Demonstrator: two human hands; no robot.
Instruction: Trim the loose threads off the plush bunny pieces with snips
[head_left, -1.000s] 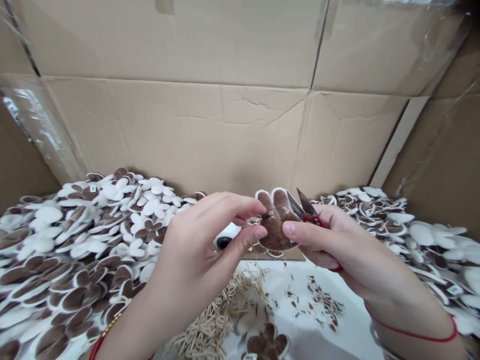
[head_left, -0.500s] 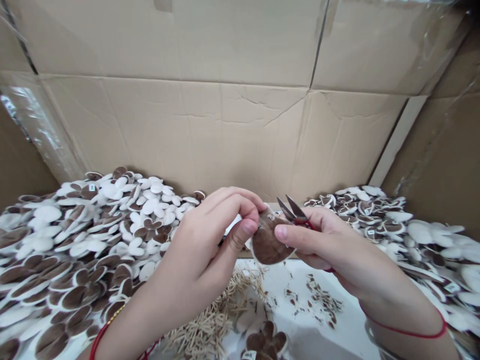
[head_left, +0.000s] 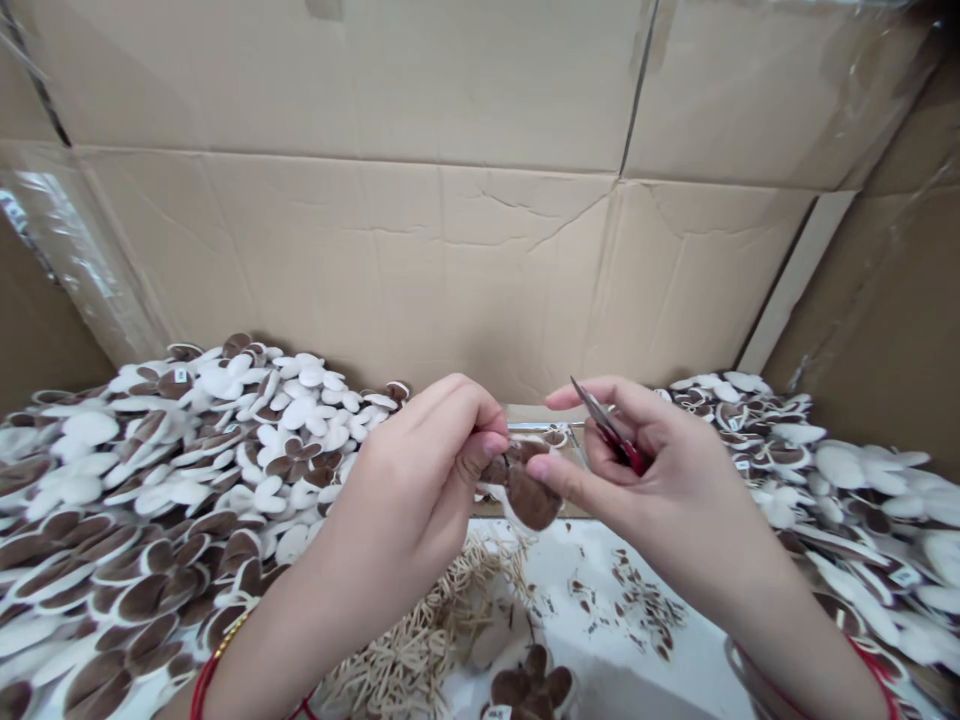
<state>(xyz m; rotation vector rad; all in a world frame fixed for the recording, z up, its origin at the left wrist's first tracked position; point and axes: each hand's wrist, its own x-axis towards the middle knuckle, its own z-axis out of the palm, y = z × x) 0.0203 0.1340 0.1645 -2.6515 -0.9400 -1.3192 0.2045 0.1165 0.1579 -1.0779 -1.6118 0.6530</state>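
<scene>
Between the thumb and fingers of my left hand (head_left: 420,480) is pinched a brown plush flower-shaped piece (head_left: 534,502) with a pale edge. It hangs in the air above the table, and the fingers hide part of it. My right hand (head_left: 675,490) keeps a small pair of scissors (head_left: 611,430) with red handles in its curled fingers, blades pointing up and left. The blades look closed and stand apart from the piece. My right thumb touches the piece's brown face, while the index finger is stretched out toward the left.
Heaps of brown-and-white flower pieces lie on the left (head_left: 292,455) and the right (head_left: 802,435). On the white table (head_left: 577,575) are a pile of cream cord loops (head_left: 405,650), small brown scraps (head_left: 645,600) and another brown flower (head_left: 532,685). A cardboard wall (head_left: 450,270) stands behind.
The flower piece has turned and shifted slightly left. My right index finger has stretched out, and the scissors have swung, with their blades now together instead of apart.
</scene>
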